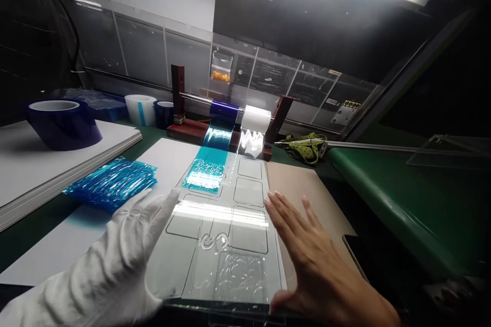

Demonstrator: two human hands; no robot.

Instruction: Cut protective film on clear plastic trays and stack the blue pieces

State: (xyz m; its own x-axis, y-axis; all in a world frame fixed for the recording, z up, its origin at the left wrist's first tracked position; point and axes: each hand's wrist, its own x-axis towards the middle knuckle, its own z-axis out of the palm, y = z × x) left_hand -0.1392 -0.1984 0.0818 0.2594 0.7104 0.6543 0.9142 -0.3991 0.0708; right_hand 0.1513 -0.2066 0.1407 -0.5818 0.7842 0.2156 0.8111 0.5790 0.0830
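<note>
Head view was taken over a green worktable [383, 184]. A clear film sheet [226, 245], marked out in rounded rectangles, was found lying flat on a white board [164, 158] near the front edge of the table. The left hand [123, 255], covered by a white glove, was seen spread flat with fingers extended, at the left edge of the sheet; nothing was grasped. The right hand [307, 260], bare, was likewise seen open and flat at the right edge of the sheet, partly over a tan board [303, 184]; nothing was grasped. Whether either palm was pressed onto the surface could not be told.

A strip of blue film [205, 173] was noted on the far part of the sheet, drawn from a blue roll [223, 111] mounted on a dispenser rod toward the back edge. A white roll [256, 118] was mounted beside it on the same rod. A pile of crumpled blue film [111, 181] was recorded left of the sheet. A large dark-blue tape roll [61, 122] was recorded on stacked white boards at the left edge. A yellow-green item [307, 145] was noted right of the dispenser.
</note>
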